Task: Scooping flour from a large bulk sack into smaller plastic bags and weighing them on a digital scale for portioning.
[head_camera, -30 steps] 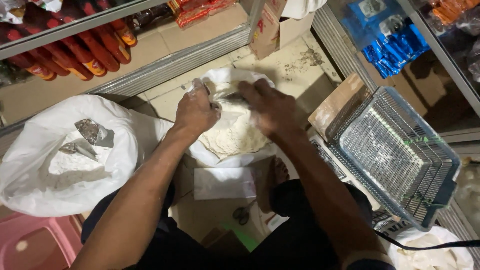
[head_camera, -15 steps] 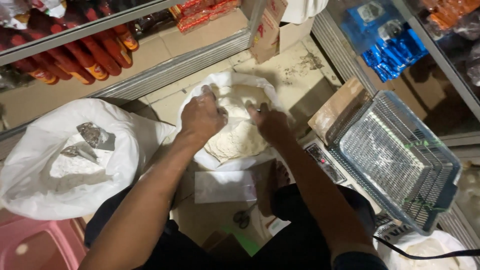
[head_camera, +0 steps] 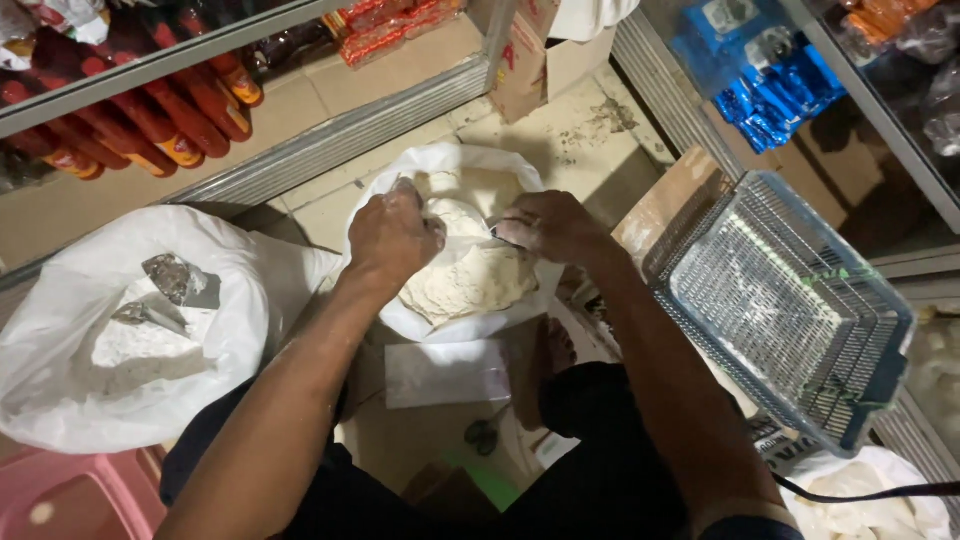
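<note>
White plastic packet point(head_camera: 447, 372) lies flat on the floor nearest the person. Just beyond it, the left hand point(head_camera: 392, 238) grips the rim of an open white sack point(head_camera: 452, 168) of flour point(head_camera: 470, 282), fingers clenched; the right hand point(head_camera: 548, 227) pinches the opposite rim. Farther back, red bottles point(head_camera: 150, 120) line a shelf.

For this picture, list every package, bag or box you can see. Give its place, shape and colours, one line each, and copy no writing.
Open white bag: floor centre, pale powder inside, both hands at its mouth.
Large white sack: left, holding white powder and a metal scoop.
Red bottles: shelf, upper left.
Blue packets: shelf, upper right.
Cardboard box: top centre, brown.
Flat clear bag: floor, below the open bag.
</note>
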